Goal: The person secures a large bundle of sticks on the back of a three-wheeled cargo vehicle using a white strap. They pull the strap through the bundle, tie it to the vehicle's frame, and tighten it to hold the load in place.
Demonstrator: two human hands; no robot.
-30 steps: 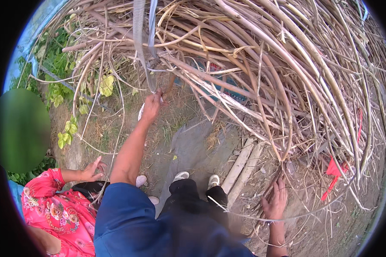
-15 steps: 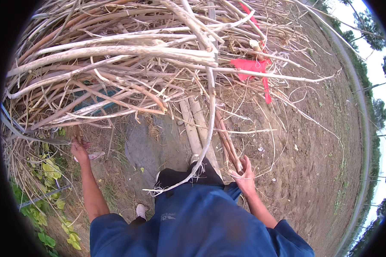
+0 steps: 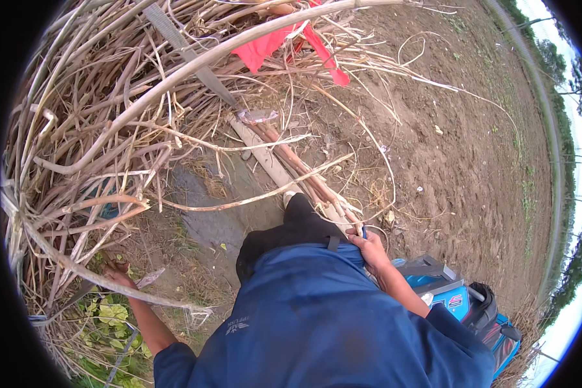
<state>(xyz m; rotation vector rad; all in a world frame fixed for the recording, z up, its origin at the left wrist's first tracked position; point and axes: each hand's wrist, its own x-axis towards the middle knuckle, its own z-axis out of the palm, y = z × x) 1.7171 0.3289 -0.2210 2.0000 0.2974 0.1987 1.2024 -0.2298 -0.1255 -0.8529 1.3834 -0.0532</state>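
My right hand (image 3: 370, 253) is closed around the near ends of several reddish-brown sticks (image 3: 312, 183), close to my right hip. A small bit of blue shows at its fingertips. The sticks run forward and left beside a pale plank (image 3: 263, 154). My left hand (image 3: 119, 276) reaches low at the left, under the edge of a big tangled pile of dry branches (image 3: 113, 81). Its fingers look curled, but branches and shade hide what they hold. One long pale branch (image 3: 132, 299) crosses over that forearm.
A red cloth strip (image 3: 265, 48) and a grey strap (image 3: 191, 58) lie on the pile. A blue machine (image 3: 456, 294) stands behind my right arm. Green leaves (image 3: 113, 315) grow at the left. Bare soil (image 3: 446, 168) stretches right, and a grey slab (image 3: 207, 204) lies ahead of my feet.
The view has swung, so the branch pile and red cloth sit further left and the blue machine shows at the right. My right hand keeps hold of the sticks.
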